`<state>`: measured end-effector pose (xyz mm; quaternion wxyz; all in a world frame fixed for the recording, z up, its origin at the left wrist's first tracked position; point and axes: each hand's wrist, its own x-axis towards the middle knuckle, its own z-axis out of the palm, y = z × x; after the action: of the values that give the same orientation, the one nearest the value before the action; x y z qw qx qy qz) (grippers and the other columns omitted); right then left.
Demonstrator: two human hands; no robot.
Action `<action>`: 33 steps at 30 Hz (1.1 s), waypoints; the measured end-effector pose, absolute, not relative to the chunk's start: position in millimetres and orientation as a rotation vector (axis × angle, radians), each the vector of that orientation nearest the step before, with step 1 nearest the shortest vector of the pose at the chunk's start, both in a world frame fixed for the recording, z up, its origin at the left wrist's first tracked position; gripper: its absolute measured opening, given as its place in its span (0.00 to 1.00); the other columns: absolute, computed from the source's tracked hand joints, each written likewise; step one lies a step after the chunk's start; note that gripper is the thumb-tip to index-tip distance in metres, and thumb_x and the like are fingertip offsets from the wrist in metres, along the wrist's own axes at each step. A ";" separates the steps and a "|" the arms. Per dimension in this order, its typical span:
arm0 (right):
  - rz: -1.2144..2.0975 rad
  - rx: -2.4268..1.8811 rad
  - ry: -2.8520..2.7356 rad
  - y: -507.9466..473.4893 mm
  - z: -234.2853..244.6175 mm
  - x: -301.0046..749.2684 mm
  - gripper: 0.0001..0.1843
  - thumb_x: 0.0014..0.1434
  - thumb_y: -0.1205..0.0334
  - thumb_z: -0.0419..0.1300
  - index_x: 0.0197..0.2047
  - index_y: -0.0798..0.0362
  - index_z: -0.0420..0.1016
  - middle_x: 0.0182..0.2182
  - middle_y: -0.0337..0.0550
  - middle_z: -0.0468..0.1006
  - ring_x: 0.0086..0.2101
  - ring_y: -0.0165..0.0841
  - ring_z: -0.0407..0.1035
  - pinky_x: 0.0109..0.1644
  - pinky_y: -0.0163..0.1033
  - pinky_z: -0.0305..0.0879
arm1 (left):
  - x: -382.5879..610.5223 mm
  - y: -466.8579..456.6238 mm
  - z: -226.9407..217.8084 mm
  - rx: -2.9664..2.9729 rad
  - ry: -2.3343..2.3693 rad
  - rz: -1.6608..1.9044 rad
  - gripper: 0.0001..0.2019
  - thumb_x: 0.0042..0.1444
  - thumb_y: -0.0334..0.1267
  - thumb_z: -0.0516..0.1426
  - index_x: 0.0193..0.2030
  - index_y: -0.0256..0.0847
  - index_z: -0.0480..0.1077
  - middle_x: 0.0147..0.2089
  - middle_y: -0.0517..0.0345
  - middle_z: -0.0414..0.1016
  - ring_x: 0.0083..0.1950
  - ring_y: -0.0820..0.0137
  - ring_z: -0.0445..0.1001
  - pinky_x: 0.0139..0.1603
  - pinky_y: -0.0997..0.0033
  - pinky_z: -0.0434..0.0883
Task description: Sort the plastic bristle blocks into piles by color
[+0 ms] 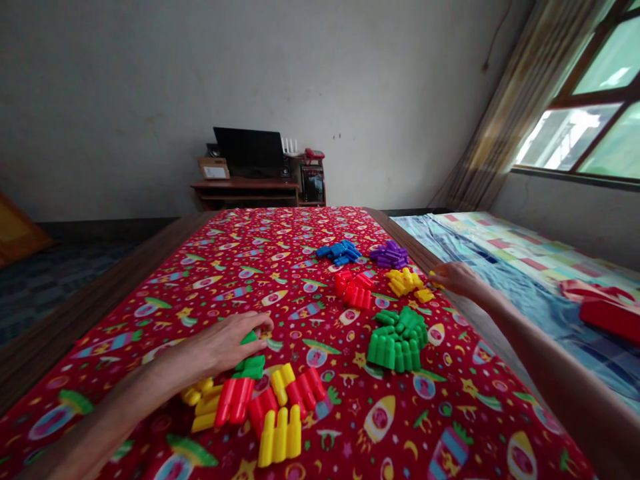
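My left hand (223,347) rests on the red patterned cloth (240,267) with its fingers closed on a green plastic block (249,338). Just below it lies a mixed heap of red, yellow and green blocks (265,407). My right hand (457,278) reaches out to the right edge of the cloth, fingers pinched on a small yellow block (434,275), beside the yellow pile (407,282). Sorted piles lie between the hands: green (397,339), red (354,290), blue (340,252) and purple (389,255).
The cloth covers a long wooden table (100,283). To the right lies a bed with a patterned sheet (505,257) and a red object (605,310). A desk with a dark screen (250,170) stands at the far wall. A window (590,120) is at the right.
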<state>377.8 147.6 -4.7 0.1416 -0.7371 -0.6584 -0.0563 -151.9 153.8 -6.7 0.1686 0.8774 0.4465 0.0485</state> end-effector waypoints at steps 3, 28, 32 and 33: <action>-0.176 -2.162 -1.914 149.8 -8.3 370.0 0.13 0.52 0.54 0.60 0.33 0.54 0.81 0.27 0.47 0.80 0.28 0.35 0.71 0.29 0.34 0.59 | -150.9 152.0 -4.9 2.499 1.270 0.174 0.15 0.55 0.46 0.52 0.44 0.44 0.71 0.45 0.52 0.79 0.46 0.60 0.77 0.48 0.66 0.70; 0.066 -2.036 -1.708 147.7 -7.8 351.7 0.16 0.49 0.64 0.54 0.31 0.56 0.84 0.23 0.44 0.80 0.27 0.35 0.73 0.27 0.34 0.61 | -143.9 148.7 1.5 2.462 1.335 0.149 0.15 0.53 0.46 0.52 0.43 0.44 0.72 0.45 0.53 0.79 0.45 0.61 0.77 0.47 0.66 0.70; 0.010 -2.064 -1.771 146.9 -5.1 346.9 0.18 0.50 0.63 0.52 0.32 0.56 0.84 0.24 0.43 0.80 0.27 0.36 0.73 0.28 0.34 0.60 | -140.9 146.5 6.4 2.456 1.313 0.131 0.13 0.53 0.45 0.51 0.40 0.44 0.72 0.43 0.53 0.79 0.44 0.61 0.77 0.45 0.66 0.70; 0.025 -2.072 -1.764 147.0 -4.1 345.8 0.18 0.50 0.63 0.53 0.33 0.56 0.84 0.25 0.43 0.80 0.28 0.36 0.73 0.28 0.34 0.60 | -140.8 146.2 6.7 2.460 1.301 0.134 0.13 0.54 0.46 0.51 0.39 0.44 0.72 0.43 0.53 0.79 0.44 0.61 0.77 0.45 0.66 0.70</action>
<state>345.8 147.0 -4.1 0.2089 -0.7446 -0.6339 0.0089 -140.8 146.2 6.7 0.1769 0.8690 0.4596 0.0472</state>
